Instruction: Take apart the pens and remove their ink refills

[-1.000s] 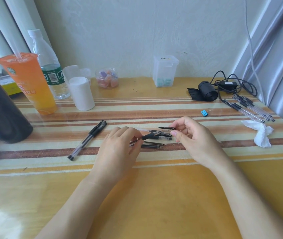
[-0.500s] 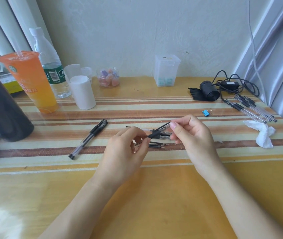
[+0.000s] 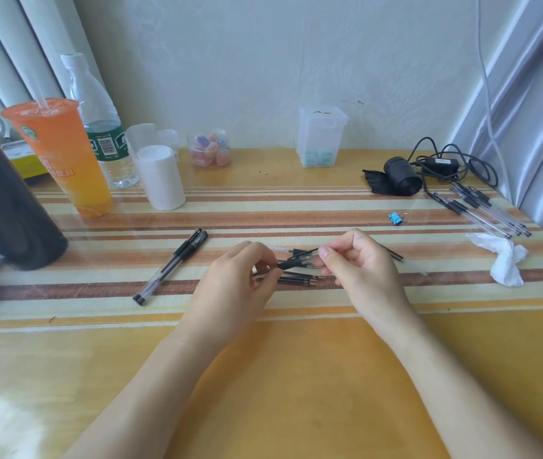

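Note:
My left hand [image 3: 235, 286] and my right hand [image 3: 363, 270] hold one pen [image 3: 298, 259] between them above the table's middle. The left fingers pinch its black grip end; the right thumb and fingers pinch the clear barrel end. Under the hands lie several loose refills and pen parts [image 3: 300, 278]. Two capped black pens [image 3: 172, 265] lie side by side to the left. A bundle of clear pens [image 3: 485, 210] lies at the far right.
An orange drink cup [image 3: 61, 157], a water bottle [image 3: 98, 120], a white roll [image 3: 161, 175] and a dark flask [image 3: 2, 207] stand at the left. A clear box [image 3: 321, 137], candy jar [image 3: 210, 151], black cable and roll [image 3: 402, 175], blue clip [image 3: 395, 218] and crumpled tissue [image 3: 505, 260] lie behind and right.
Both hands have lifted the pen slightly off the pile and tilted it, right end higher. The camera view shifted a little; the other pens stayed put.

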